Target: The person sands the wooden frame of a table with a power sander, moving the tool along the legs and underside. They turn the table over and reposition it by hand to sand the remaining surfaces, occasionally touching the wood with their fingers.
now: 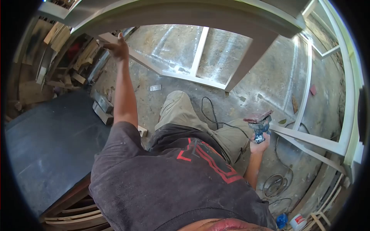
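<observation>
My right hand [259, 145] is wrapped around the body of a dark blue electric sander [261, 129], low at my right side. The sander is tilted with its reddish sanding pad facing up, and a dark cord [231, 126] runs from it past my legs. My left arm reaches forward, and my left hand [115, 49] is at the left leg of a pale-painted wooden frame [192, 17]. Its thumb points up and its fingers stretch out to the left, overlapping the leg in this view.
Wood offcuts [79, 63] are piled at the left beside a dark flat panel [58, 142]. More white frames [308, 81] stand at the right. A coiled cable [275, 184] lies on the dusty concrete floor, near a white tub [298, 222]. A small block [155, 87] lies ahead.
</observation>
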Demonstrator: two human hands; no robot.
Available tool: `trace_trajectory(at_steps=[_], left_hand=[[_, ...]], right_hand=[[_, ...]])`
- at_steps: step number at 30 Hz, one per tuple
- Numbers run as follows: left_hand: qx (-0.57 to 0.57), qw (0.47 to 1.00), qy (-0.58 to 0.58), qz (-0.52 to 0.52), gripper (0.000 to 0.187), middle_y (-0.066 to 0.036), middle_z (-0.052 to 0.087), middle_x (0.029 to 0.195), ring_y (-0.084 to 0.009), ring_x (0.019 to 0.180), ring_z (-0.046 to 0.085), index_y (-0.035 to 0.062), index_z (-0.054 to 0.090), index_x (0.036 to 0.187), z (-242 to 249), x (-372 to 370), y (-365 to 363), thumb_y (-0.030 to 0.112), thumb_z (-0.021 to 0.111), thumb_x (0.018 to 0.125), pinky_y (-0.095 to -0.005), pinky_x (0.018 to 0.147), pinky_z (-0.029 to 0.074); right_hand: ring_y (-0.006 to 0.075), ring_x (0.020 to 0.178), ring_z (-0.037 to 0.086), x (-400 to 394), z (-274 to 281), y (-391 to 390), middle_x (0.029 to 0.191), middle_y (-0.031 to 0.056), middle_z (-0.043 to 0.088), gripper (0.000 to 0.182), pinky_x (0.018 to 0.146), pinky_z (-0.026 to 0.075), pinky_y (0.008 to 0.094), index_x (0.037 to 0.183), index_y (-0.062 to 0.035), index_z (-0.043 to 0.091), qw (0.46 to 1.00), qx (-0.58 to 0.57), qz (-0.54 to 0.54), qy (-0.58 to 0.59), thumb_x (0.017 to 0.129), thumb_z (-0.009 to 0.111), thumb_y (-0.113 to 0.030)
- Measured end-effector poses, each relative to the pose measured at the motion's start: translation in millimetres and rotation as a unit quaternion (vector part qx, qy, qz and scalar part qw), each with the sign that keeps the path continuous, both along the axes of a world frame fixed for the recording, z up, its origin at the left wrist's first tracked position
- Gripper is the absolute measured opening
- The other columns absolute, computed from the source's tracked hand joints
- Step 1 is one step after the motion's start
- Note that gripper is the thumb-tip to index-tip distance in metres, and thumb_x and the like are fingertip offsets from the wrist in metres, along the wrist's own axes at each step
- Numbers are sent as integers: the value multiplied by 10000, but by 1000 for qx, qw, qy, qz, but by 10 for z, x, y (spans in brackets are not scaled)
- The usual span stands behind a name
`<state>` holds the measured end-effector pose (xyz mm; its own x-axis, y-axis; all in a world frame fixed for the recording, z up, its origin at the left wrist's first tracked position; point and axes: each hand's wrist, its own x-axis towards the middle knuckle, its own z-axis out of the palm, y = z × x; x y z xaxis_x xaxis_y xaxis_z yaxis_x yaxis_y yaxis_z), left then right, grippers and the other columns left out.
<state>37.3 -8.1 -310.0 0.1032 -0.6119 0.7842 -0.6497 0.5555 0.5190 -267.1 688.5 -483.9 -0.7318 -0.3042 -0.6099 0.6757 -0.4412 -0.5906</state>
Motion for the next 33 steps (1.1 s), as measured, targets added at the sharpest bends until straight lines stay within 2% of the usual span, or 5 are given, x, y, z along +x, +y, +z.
trace_trajectory(at_steps=[14,16,18,23,33], left_hand=[[275,936,55,213,792,-315,549,1351,-507,1262,534,-102,376,1478,-3036,-542,401,197,746,845,-512,1119,444],[556,738,-317,-213,605,-298,667,1202,-498,1277,541,-99,600,1335,-2303,-461,985,283,710,880,-548,1150,388],[295,762,-514,-260,423,-287,717,1078,-471,1289,553,-67,718,1179,-1285,-516,1291,228,675,881,-595,1172,331],[-53,506,-839,194,242,-86,748,1063,-243,1038,674,126,785,1095,749,-259,677,181,646,904,-497,1044,421],[55,584,-808,-55,138,-49,785,917,-240,863,742,145,817,930,-910,-109,119,173,703,857,-401,763,525]], right_hand=[[256,663,617,420,602,-189,927,63,686,310,539,494,368,1040,-131,625,998,50,-42,-18,754,674,-242],[261,656,615,337,673,-387,892,72,679,313,540,479,364,1038,-131,626,998,42,-36,-8,750,675,-246],[269,643,612,389,807,-591,821,92,663,319,541,452,359,1036,-124,627,998,55,-34,-4,750,672,-259],[269,641,603,465,656,-678,828,77,656,297,574,462,365,989,-131,619,996,91,7,-5,727,690,-251],[241,692,614,725,375,-700,871,18,667,261,569,480,366,939,-173,617,992,108,-13,-56,703,710,-237]])
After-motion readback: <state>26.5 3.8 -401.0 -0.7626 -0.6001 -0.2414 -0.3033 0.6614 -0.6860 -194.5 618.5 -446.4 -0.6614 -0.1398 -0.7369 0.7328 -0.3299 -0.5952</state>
